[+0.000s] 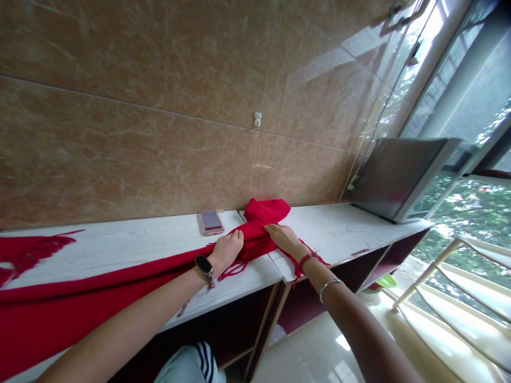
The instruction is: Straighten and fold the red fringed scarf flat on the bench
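A long red scarf (91, 300) with fringes stretches along the white counter (131, 239) from the left to in front of me. Its folded, bunched part (267, 211) lies near the wall, just beyond my hands. My left hand (228, 251) is closed on the scarf, with loose fringe strands hanging below it. To its right, my right hand (285, 239) grips the bunched fabric with thumb and fingers together, and more fringe hangs over the counter edge beneath that wrist. Another fringed red end (35, 255) rests at the far left.
A phone (211, 222) lies on the counter behind my left hand. A silver box-shaped appliance (399, 178) stands at the right end by the window. Open shelves (303, 308) sit below the counter. A metal railing (425, 274) and a green basin (385, 282) are at the lower right.
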Demonstrator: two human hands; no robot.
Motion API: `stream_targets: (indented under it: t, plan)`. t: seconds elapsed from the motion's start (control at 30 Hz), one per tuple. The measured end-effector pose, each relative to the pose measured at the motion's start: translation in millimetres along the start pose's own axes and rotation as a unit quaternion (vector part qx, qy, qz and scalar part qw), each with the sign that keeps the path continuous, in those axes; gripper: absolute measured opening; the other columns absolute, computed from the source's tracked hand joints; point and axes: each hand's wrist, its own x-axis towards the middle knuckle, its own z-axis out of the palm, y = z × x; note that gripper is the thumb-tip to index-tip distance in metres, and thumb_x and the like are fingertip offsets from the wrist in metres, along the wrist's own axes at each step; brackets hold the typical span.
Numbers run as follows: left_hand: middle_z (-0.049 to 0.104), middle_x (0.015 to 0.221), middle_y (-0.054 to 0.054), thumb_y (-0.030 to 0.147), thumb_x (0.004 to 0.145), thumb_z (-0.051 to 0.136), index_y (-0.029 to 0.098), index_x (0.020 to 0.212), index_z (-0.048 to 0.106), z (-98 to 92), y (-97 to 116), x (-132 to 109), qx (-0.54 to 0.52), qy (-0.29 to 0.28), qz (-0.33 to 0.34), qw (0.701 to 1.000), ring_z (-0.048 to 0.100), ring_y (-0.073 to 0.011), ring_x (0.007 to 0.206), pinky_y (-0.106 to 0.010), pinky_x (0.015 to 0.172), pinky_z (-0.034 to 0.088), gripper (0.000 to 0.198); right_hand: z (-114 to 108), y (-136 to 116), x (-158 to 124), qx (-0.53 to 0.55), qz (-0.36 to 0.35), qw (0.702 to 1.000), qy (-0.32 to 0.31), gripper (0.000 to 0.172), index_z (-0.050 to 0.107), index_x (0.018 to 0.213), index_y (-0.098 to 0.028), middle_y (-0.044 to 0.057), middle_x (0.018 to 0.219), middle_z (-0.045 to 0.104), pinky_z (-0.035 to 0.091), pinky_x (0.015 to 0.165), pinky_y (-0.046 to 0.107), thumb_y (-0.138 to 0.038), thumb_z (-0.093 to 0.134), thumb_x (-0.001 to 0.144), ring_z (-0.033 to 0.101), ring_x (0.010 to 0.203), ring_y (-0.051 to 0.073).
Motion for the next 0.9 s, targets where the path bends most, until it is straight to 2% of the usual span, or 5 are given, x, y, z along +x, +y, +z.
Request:
stream_targets:
  t: [0.13, 0.4, 0.6, 0.8, 0.9]
  plan:
    - [0.058, 0.112, -0.02, -0.003, 0.083, 0.031, 0.006, 0.12, 0.046, -1.9, 2, -5, -0.002, 0.002, 0.028, 1.0, 0.06, -0.0232, 0.097, -0.031, 0.073, 0.051, 0.041, -2, 2, -4, 0.054, 0.015, 0.998, 0.029, 0.039, 0.051, 0.121, -0.016, 0.01, 0.116, 0.059, 0.044, 0.084, 0.025, -0.01, 0.037, 0.085, 0.058, 0.1, 0.017]
    - [0.045, 0.128, -0.024, -0.001, 0.081, 0.034, 0.001, 0.123, 0.045, 20.3, 9, -9, -0.026, -0.018, 0.045, 0.998, 0.047, -0.0263, 0.116, -0.036, 0.085, 0.047, 0.043, 14, 4, -18, 0.043, -0.035, 0.998, 0.008, 0.042, 0.053, 0.119, -0.013, 0.01, 0.118, 0.058, 0.044, 0.089, 0.024, -0.005, 0.038, 0.081, 0.055, 0.105, 0.017]
    - [0.051, 0.12, -0.024, 0.028, 0.087, 0.041, 0.002, 0.119, 0.049, 24.4, 9, -2, -0.064, 0.011, 0.022, 0.998, 0.049, -0.0288, 0.112, -0.039, 0.087, 0.045, 0.042, 14, 3, -20, 0.044, -0.024, 0.999, 0.014, 0.049, 0.052, 0.122, -0.018, 0.007, 0.121, 0.057, 0.044, 0.091, 0.026, -0.003, 0.038, 0.078, 0.055, 0.106, 0.018]
    - [0.044, 0.131, -0.019, 0.007, 0.08, 0.038, 0.006, 0.128, 0.041, 36.9, 4, -1, -0.068, 0.028, 0.053, 0.996, 0.043, -0.0235, 0.12, -0.035, 0.091, 0.042, 0.048, 10, 2, -22, 0.051, -0.028, 0.998, 0.034, 0.05, 0.051, 0.123, -0.018, 0.008, 0.123, 0.055, 0.046, 0.091, 0.029, -0.003, 0.037, 0.077, 0.055, 0.105, 0.019]
    - [0.043, 0.133, -0.015, 0.006, 0.078, 0.038, 0.01, 0.128, 0.042, 33.6, 1, -2, -0.086, 0.03, 0.085, 0.992, 0.044, -0.0219, 0.119, -0.034, 0.094, 0.04, 0.05, 10, 1, -21, 0.053, -0.027, 0.997, 0.041, 0.049, 0.052, 0.122, -0.018, 0.008, 0.125, 0.054, 0.046, 0.091, 0.029, -0.004, 0.037, 0.077, 0.055, 0.105, 0.019]
